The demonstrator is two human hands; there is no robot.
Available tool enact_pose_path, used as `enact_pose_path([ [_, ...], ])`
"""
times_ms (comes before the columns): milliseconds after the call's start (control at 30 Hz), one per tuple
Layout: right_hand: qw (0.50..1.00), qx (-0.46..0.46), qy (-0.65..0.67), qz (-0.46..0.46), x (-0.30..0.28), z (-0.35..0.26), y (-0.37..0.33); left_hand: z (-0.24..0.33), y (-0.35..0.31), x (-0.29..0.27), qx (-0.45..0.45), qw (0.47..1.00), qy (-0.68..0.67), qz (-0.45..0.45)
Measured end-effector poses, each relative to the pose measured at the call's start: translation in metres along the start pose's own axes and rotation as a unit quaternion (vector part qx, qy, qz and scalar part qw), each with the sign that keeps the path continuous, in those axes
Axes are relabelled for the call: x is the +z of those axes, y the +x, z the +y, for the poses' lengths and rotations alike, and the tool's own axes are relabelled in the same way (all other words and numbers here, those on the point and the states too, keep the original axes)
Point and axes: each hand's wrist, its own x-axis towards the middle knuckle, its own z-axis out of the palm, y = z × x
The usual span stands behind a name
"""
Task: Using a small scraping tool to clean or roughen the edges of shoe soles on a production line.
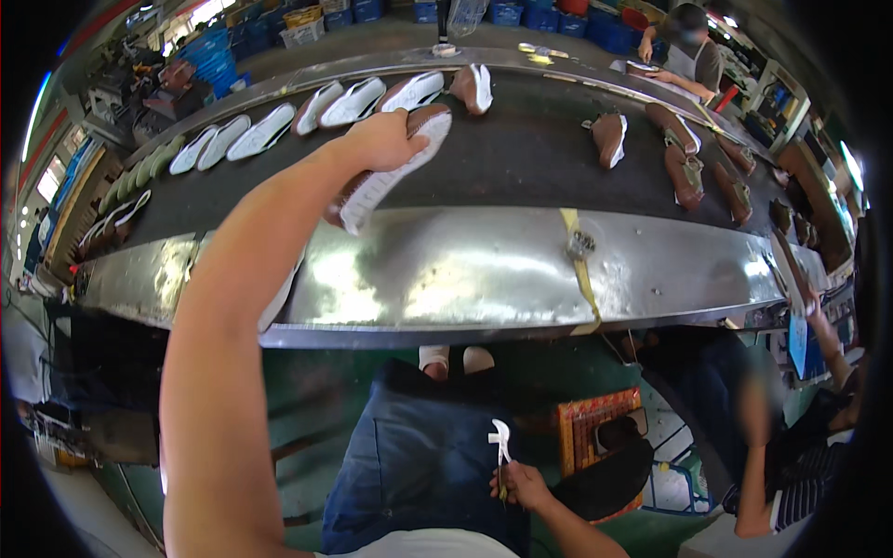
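Left hand [379, 139] fingers closed on a brown shoe [395, 166], sole up, long axis diagonal, toe beyond fingers; bare belt [521, 158] rightward. Right hand [521, 484] fingers grip a white tool [500, 442].

The left hand [379, 139], reaching toward twelve o'clock, covers the middle of a brown shoe with a white sole [395, 172], so the fingers under it and the grip cannot be seen. The left forearm hides part of the metal ledge [484, 274] and of another white sole at eight o'clock from the hand. At six o'clock the right hand [523, 484] closes around a small white-tipped tool [500, 445]; its handle is hidden in the fist, and the forearm is cut off by the lower edge. At three o'clock a seated person [791, 465] is blurred and cut by the dark rim. At one o'clock a distant worker [686, 51] is too small to make out.
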Motion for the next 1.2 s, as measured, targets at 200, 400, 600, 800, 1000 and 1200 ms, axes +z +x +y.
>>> enact_pose_path([
  [200, 0.999, 0.008, 0.033, -0.028, -0.012, -0.025, 0.017, -0.105, 0.073, 0.144, 0.134, 0.947, 0.254, 0.145],
  [400, 0.998, 0.038, 0.047, -0.008, -0.027, -0.047, 0.021, -0.076, 0.052, 0.122, 0.027, 0.991, 0.015, -0.13],
  [600, 0.999, 0.034, 0.024, -0.026, -0.021, -0.054, 0.028, -0.124, -0.041, 0.021, -0.156, 0.977, 0.144, -0.009],
  [800, 0.999, 0.028, 0.001, -0.029, -0.008, -0.042, 0.028, -0.208, -0.087, 0.034, -0.291, 0.95, -0.075, -0.09],
  [1000, 0.999, 0.03, 0.004, -0.041, 0.004, -0.013, 0.013, -0.181, -0.091, 0.058, -0.263, 0.964, 0.033, -0.009],
  [1200, 0.997, 0.024, 0.038, -0.063, 0.004, 0.026, 0.005, -0.129, -0.07, 0.065, -0.15, 0.931, 0.331, 0.022],
])
